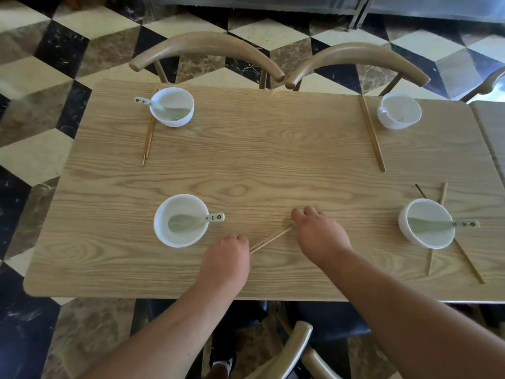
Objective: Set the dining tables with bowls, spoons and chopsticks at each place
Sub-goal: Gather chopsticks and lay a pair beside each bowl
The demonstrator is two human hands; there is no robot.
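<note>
**Squaring up the near pair**

At lower centre, our left hand (226,258) and right hand (319,236) each curl over one end of the chopstick pair (270,239). It lies aslant on the table (259,160), and we are probably straightening it for the lower-left bowl (164,231), which holds a spoon (195,221). The lower-right bowl (404,228) sits on crossed chopsticks (470,266). Further up, the upper-left bowl (185,120) and upper-right bowl (385,120) have side chopsticks (149,140) laid parallel.

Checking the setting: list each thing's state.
Far left bowl, upright, spoon inside.
Far right bowl, upright, spoon unclear.
Near left bowl, upright, spoon inside.
Near right bowl, upright, on crossed chopsticks.
Middle chopsticks, gripped at both ends.
Left hand, gripping them.
Right hand, gripping them.
</note>
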